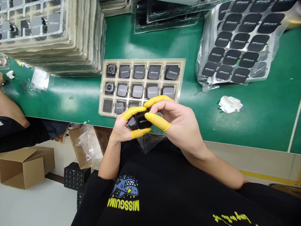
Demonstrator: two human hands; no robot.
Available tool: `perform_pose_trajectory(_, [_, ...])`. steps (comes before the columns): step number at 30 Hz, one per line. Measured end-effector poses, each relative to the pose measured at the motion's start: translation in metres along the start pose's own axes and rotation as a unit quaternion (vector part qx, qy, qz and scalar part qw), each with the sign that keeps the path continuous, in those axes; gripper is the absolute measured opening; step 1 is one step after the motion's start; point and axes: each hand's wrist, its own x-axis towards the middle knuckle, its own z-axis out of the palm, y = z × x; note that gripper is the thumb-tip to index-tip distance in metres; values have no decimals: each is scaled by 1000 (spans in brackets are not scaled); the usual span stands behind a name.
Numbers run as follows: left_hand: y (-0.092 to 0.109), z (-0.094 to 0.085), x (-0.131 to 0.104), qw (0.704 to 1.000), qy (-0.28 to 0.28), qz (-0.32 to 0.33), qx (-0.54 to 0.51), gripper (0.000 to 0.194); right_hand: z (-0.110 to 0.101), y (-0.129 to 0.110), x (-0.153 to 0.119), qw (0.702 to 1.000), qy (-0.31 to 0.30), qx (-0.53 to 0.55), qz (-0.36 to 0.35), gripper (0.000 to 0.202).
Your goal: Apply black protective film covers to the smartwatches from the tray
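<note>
My left hand (118, 128), with yellow finger cots on its fingertips, is closed around a dark square watch body (132, 123) marked HiFuture. My right hand (182, 124), also wearing yellow cots, pinches a black HiFuture sticker (141, 120) against that watch body. How far the sticker touches it is hidden by my fingers. A thin clear plastic film (147, 143) hangs below my hands. Just beyond them lies a plastic tray (143, 61) of square watch bodies, mostly showing a HiFuture face. Two in its left column show round sensor backs, and the front left cell holds no watch.
Stacked trays (82, 40) rise at the left. Sheets of black HiFuture stickers (240, 40) lie in clear plastic at the right, near a crumpled white tissue (230, 104). Another person's arm (11, 108) is at the left edge. Cardboard boxes (33, 169) stand on the floor.
</note>
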Motion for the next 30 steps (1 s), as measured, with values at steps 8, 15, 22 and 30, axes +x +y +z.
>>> perform_pose_trajectory(8, [0, -1, 0, 1000, -9, -8, -8, 69, 0, 1, 0, 1000, -4, -8, -10, 17])
perform_pose_trajectory(15, [0, -2, 0, 1000, -7, -2, -10, 69, -1, 1, 1, 1000, -8, 0, -2, 17])
perform_pose_trajectory(22, [-2, -3, -2, 1000, -12, -15, -4, 68, -1, 2, 2, 1000, -14, -7, 0, 21])
perform_pose_trajectory(30, [2, -5, 0, 1000, -10, 1, -7, 69, -1, -1, 3, 999, -19, 17, 21, 24])
